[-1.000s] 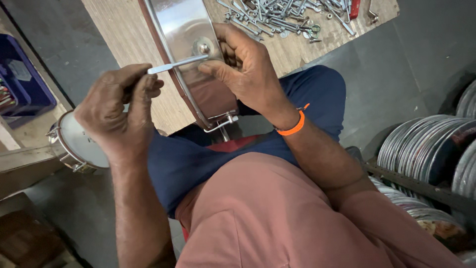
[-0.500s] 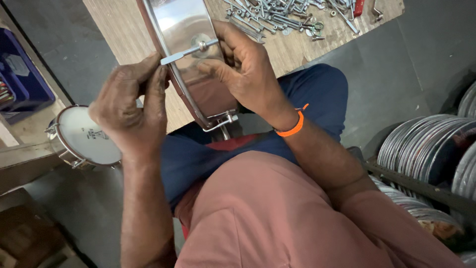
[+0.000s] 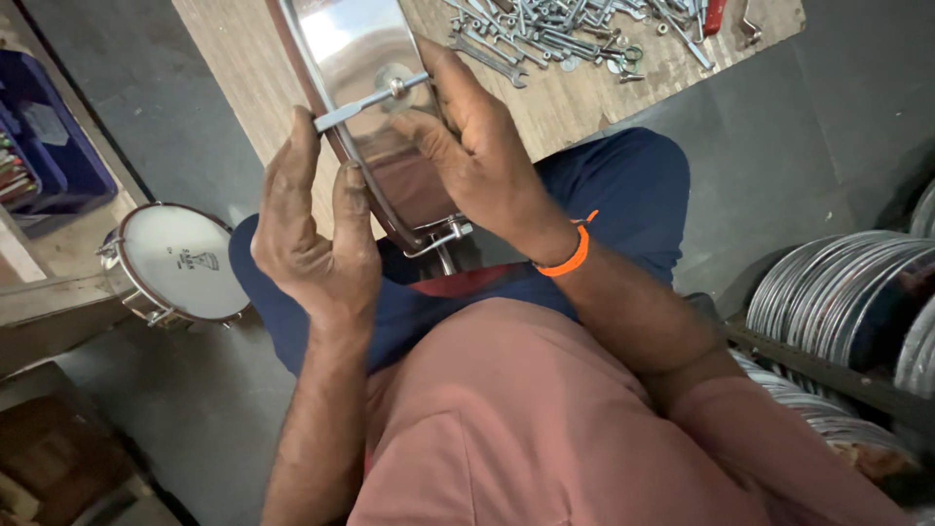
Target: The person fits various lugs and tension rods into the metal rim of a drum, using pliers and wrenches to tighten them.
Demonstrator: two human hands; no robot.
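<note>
Gripping a shiny metal drum shell [image 3: 360, 58], right hand [image 3: 477, 156] clamped on its near edge, fingers curled round the wall and thumb laid up along the polished face beside a small round fitting. Orange band [image 3: 570, 255] on that wrist. Shell held on edge and tilted, above the lap and partly over a wooden board [image 3: 243, 78], lower rim close to the blue trousers [image 3: 623, 185]. Flat spanner [image 3: 365, 97] lying across the shell face, far end seated on the fitting, near end jutting past the shell's left rim. Left hand [image 3: 317, 244] upright just beside that rim, fingers extended and slightly apart, not closed on anything; index fingertip touching the free end of the spanner, palm turned toward the shell. Whether the thumb also bears on the spanner cannot be told. Metal lug [image 3: 443, 239] visible at the shell's lower edge, below the right palm. Loose heap of spanners and bolts [image 3: 575, 29] spread on the far part of the board, well apart from both hands. Small finished drum [image 3: 180, 263] with white head resting on the floor to the left, near the left forearm. Blue crate [image 3: 49, 156] further left, contents unclear. Stacked chrome hoops [image 3: 838, 292] on a rack at the right edge, well apart from the work.
</note>
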